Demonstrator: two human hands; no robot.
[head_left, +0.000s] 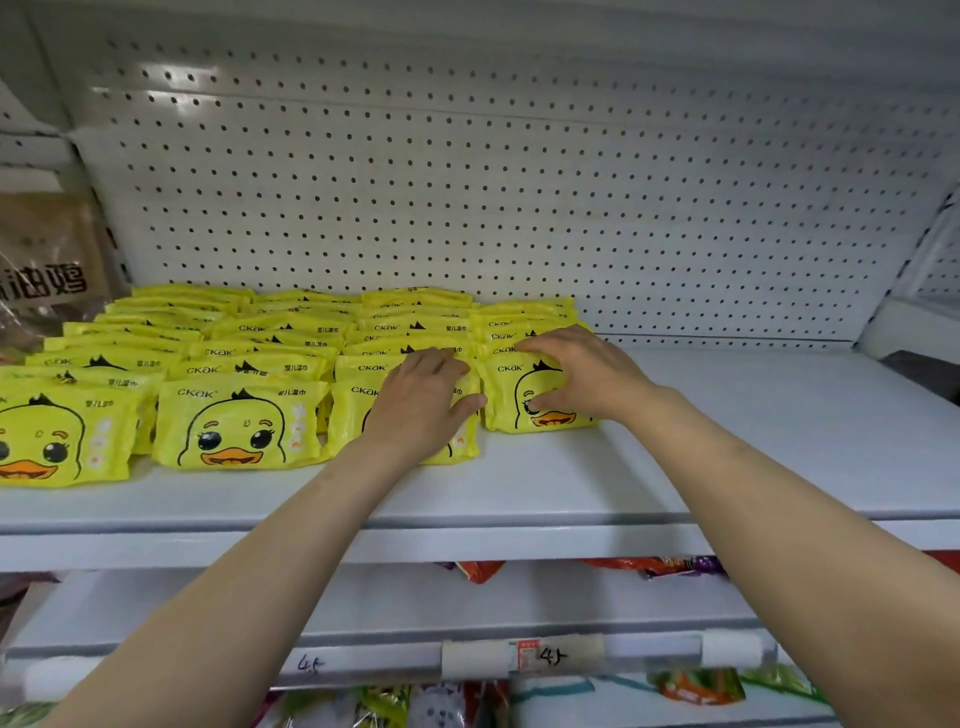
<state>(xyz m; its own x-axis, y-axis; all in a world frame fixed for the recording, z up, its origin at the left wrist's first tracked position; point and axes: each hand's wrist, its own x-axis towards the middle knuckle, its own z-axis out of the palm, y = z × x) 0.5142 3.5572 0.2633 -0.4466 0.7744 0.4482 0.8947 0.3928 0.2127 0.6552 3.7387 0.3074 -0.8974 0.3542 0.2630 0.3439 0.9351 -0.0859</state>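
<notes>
Since the wipes pack (543, 422) looks soft and slick, the right grip (576, 379) clasps its top edge while the left grip (421, 400) lies flat on the neighbouring pack (353, 415).

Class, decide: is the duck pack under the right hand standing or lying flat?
Standing, tilted back: the duck pack rests on its lower edge, face forward, leaning on the row behind.

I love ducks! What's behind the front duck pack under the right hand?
Behind the front duck pack, more yellow packs line up back toward the pegboard wall. Only their top edges show; the right hand covers some, and their duck faces are hidden.
</notes>
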